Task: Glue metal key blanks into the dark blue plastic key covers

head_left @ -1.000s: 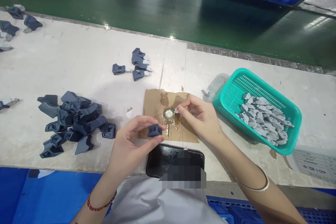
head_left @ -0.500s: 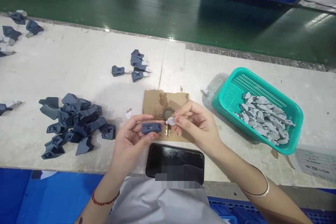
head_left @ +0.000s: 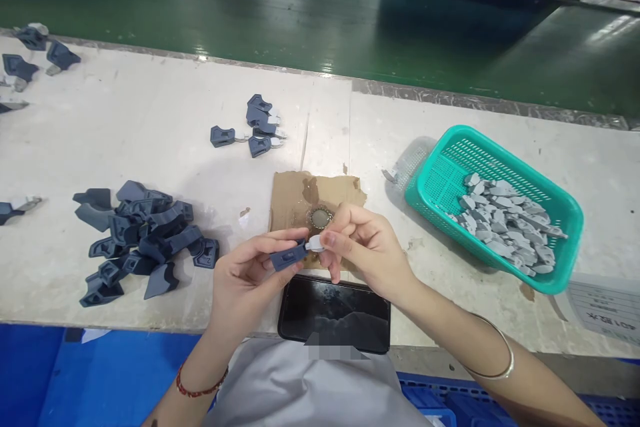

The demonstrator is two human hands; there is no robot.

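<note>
Between thumb and fingers, my left hand [head_left: 245, 273] grips a dark blue-grey plastic part [head_left: 289, 256] with a slot in its side. My right hand [head_left: 370, 247] pinches a small light grey piece [head_left: 315, 243], its narrow end meeting the right end of the dark part. How deep it sits inside cannot be seen. Beneath the hands lies a stained piece of cardboard [head_left: 287, 203] bearing a small round dish [head_left: 320, 217] with a beaded rim. Left of my left hand is a pile of similar dark parts [head_left: 150, 227].
A green basket [head_left: 430, 180] of light grey pieces [head_left: 505, 220] stands on the right. A black phone [head_left: 335, 313] lies at the table's near edge. Several joined parts [head_left: 257, 127] rest behind the cardboard, others [head_left: 30, 57] far left. A green conveyor belt [head_left: 225, 7] runs along the back.
The light grey piece has moved down and left, from just apart to touching the dark part's end. The dark part has tilted, its right end higher.
</note>
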